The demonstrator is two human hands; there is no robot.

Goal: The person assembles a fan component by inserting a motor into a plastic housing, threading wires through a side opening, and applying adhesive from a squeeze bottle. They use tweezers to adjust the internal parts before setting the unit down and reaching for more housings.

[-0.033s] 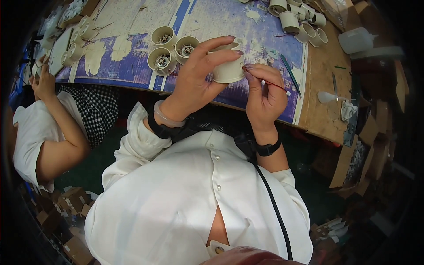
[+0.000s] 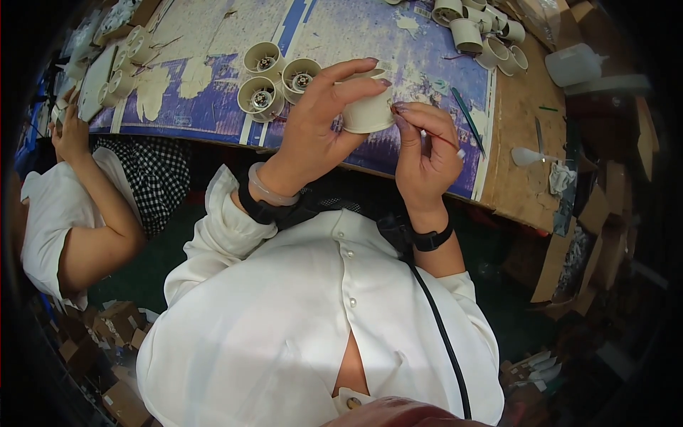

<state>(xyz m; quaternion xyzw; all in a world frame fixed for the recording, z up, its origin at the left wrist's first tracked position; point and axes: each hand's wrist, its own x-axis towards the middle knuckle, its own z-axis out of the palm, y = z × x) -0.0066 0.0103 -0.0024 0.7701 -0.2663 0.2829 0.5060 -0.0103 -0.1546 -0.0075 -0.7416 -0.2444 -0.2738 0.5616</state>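
Note:
My left hand [image 2: 318, 117] curls around a cream plastic cup-shaped housing [image 2: 367, 114], held on its side above the front edge of the table. At the right side of that housing, my right hand [image 2: 429, 146] pinches a thin red wire [image 2: 431, 134] between thumb and forefinger. A small white connector [image 2: 461, 154] shows at the wire's loose end. Just left of my left hand, three similar housings stand upright: a front one [image 2: 260, 99], a back one [image 2: 263, 60] and a right one [image 2: 299, 80]. Each has a metal motor part inside.
More cream housings [image 2: 466, 34] are heaped at the back right. A green tweezers-like tool [image 2: 467, 121] lies right of my right hand. Farther right are a white bottle [image 2: 573, 65] and a cardboard box [image 2: 569, 267]. A co-worker's hand [image 2: 71, 135] works at the left.
The white connector at the wire's loose end has shifted slightly downward. Both hands and the housing keep nearly the same place.

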